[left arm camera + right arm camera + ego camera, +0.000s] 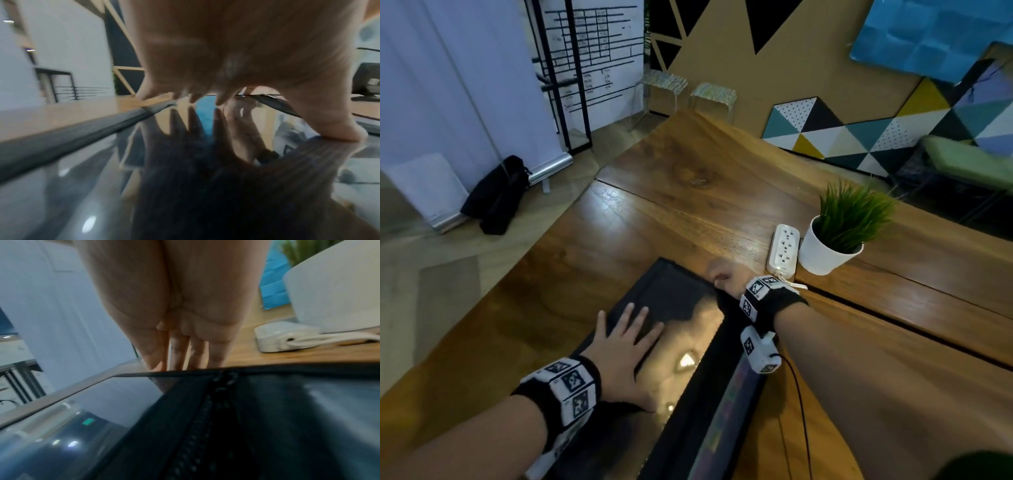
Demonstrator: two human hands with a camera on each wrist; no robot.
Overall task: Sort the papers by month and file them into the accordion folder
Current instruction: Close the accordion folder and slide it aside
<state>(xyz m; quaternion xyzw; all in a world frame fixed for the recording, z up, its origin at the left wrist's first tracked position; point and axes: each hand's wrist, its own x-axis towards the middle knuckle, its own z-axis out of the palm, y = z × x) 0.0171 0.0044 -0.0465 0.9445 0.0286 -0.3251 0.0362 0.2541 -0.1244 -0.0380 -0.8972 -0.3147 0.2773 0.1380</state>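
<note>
A black accordion folder [681, 298] with a glossy top lies flat on the wooden table [688, 192]. My left hand [626, 342] rests flat on its top, fingers spread and straight; the left wrist view shows the palm [226, 56] above the shiny cover [61, 186]. My right hand [722, 275] is at the folder's far right corner, fingers bunched together [180, 337] where the zipper [201, 426] ends. The zipper pull itself is hidden by the fingers. Coloured tabs [726, 421] show along the folder's right side. No loose papers are in view.
A white power strip [784, 250] and a white pot with a green plant [828, 250] stand just right of my right hand. A black cable [798, 394] hangs from my right wrist. The table's left edge runs close to the folder.
</note>
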